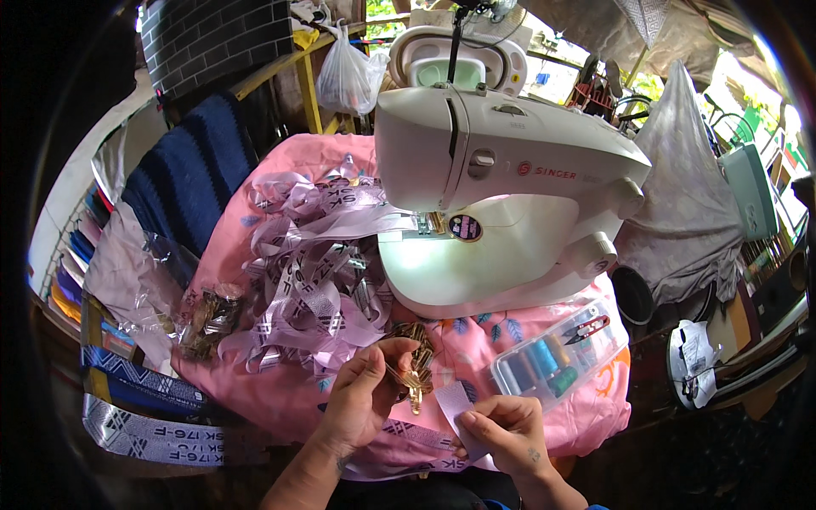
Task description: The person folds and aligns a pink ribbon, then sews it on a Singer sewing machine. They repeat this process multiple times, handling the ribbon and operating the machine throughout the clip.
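In the head view, your left grip [361, 399] pinches a gold clip [415, 393]; your right grip [508, 429] pinches a lavender ribbon [456, 403], its end just beside the clip, above the pink cloth [246, 399]. Best keep that end flat, untwisted.

The left forearm [302, 476] leads to a curled left hand [360, 406], thumb raised; the right hand [507, 432] pinches, fingers bent (a small dark mark [534, 455] near its wrist).
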